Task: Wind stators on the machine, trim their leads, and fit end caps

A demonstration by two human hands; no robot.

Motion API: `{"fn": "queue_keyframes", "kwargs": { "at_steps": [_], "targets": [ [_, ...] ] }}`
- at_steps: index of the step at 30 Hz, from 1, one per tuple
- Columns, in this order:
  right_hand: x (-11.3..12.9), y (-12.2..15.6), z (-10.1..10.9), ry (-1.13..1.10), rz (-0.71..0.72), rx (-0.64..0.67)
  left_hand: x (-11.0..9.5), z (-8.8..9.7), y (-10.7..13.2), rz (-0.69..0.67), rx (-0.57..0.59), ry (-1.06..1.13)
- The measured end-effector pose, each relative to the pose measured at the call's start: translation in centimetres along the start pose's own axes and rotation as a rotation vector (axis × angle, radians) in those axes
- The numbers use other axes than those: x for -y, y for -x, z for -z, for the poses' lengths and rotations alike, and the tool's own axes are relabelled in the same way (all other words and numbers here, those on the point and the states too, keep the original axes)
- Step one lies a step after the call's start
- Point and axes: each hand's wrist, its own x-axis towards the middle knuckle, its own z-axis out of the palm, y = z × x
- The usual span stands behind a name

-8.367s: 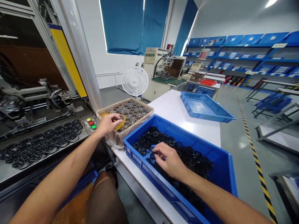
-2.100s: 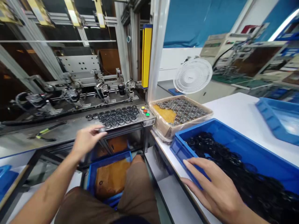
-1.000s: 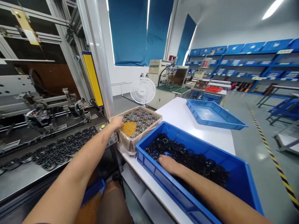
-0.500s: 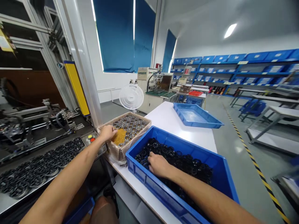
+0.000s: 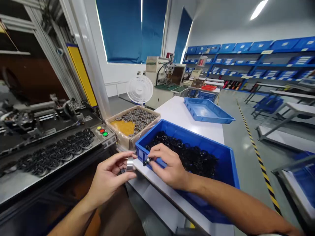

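Observation:
My left hand (image 5: 112, 173) holds a silver metal ring (image 5: 130, 164) between thumb and fingers, in front of the table edge. Close to its right, my right hand (image 5: 169, 165) pinches a small black part (image 5: 147, 161) with a shiny spot on it. The two pieces are apart, with a small gap between them. Behind my right hand stands a deep blue bin (image 5: 228, 164) holding many black parts (image 5: 189, 150). Beyond my left hand is a cardboard box (image 5: 125, 141) lined with plastic, with rows of metal rings (image 5: 144, 119) and a yellow-brown sheet (image 5: 124, 127) inside.
Rows of black parts (image 5: 54, 152) lie on the machine's ledge at left, beside a button panel (image 5: 104, 132). A shallow blue tray (image 5: 209, 111) rests on the white table (image 5: 169, 109). A white fan (image 5: 139, 89) stands behind the box.
My left hand has left the cardboard box with a metal ring. My right hand has come out of the blue bin with a black part. Both hands are now close together nearer me.

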Motion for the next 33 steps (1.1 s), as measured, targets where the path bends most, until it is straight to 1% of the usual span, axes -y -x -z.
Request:
{"fn": "queue_keyframes", "kwargs": {
  "at_steps": [1, 2, 3, 5, 9, 13, 18, 24, 30, 33],
  "targets": [
    [1.1, 0.2, 0.1, -0.092, 0.079, -0.063, 0.1, -0.7, 0.8, 0.018, 0.015, 0.034],
    [1.9, 0.4, 0.1, -0.159, 0.137, -0.096, 0.1, -1.3, 1.4, 0.033, 0.034, 0.059],
    [2.5, 0.5, 0.1, -0.194, 0.166, -0.094, 0.1, -1.7, 1.8, 0.047, 0.051, 0.079],
    [3.0, 0.8, -0.1, -0.232, 0.173, -0.075, 0.1, -2.4, 2.2, 0.076, 0.064, 0.115],
    [2.6, 1.1, -0.7, -0.238, 0.189, -0.078, 0.4, -2.9, 2.5, 0.112, 0.049, 0.171],
    [2.4, 1.3, -0.8, -0.202, 0.235, -0.074, 1.0, -3.0, 2.7, 0.111, 0.026, 0.196],
    [2.1, 1.3, -0.8, -0.154, 0.312, 0.007, 1.4, -2.7, 2.9, 0.111, -0.007, 0.232],
    [1.6, 1.3, -0.9, -0.050, 0.405, -0.015, 1.3, -2.5, 3.2, 0.140, 0.007, 0.269],
    [1.4, 1.3, -0.6, 0.111, 0.498, 0.007, 1.1, -2.2, 3.3, 0.148, 0.000, 0.206],
    [1.2, 1.2, -0.4, 0.138, 0.553, 0.001, 1.1, -2.0, 3.4, 0.138, 0.001, 0.144]
  ]
}}
